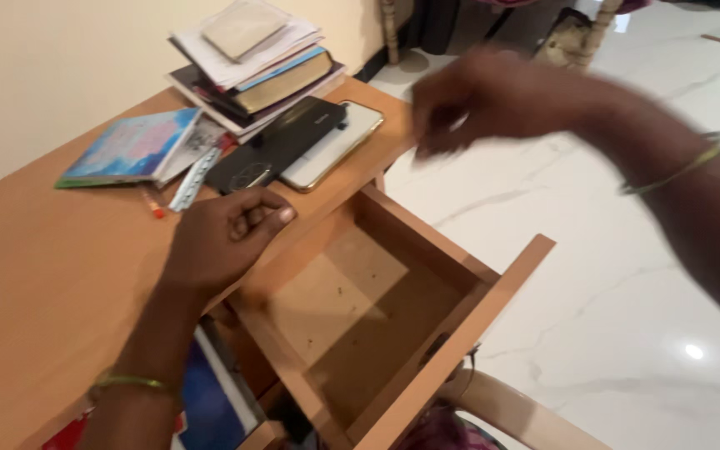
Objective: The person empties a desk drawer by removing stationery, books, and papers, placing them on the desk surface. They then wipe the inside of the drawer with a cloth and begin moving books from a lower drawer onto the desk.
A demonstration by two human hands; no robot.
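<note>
The left hand [225, 233] rests on the edge of the wooden desk [52, 275]. Its grip is curled into a loose fist, and nothing is inside it. The knuckles sit on the desk top, right above the open drawer [393, 300]. A thin green band goes around that wrist.

The drawer is pulled out just below and beside the left grip. It is made of the same light brown wood. Its bottom is bare, with a few tiny dark crumbs on it.

The right hand [485, 100] is up in the air, past the far corner of the desk. It looks blurry. Its fingers are bent and pinched close, but I cannot tell if the grip holds anything. That wrist has a thin green band too.

Just past the left grip lie a black flat case [281, 142] and a phone [335, 143] with a gold rim, side by side and touching. The phone lies between the two hands, nearer the right grip. Farther back from the left grip is a messy stack of books [256, 67] and papers. Off to the side of the stack lies a thin blue book [131, 148] with a picture cover. A see-through ruler [196, 179] and a small orange pen [153, 206] lie near the left grip, on the far side of it.

Under the right arm is a shiny white floor [627, 275]. Below the drawer, a pale chair arm [518, 412] pokes out.
</note>
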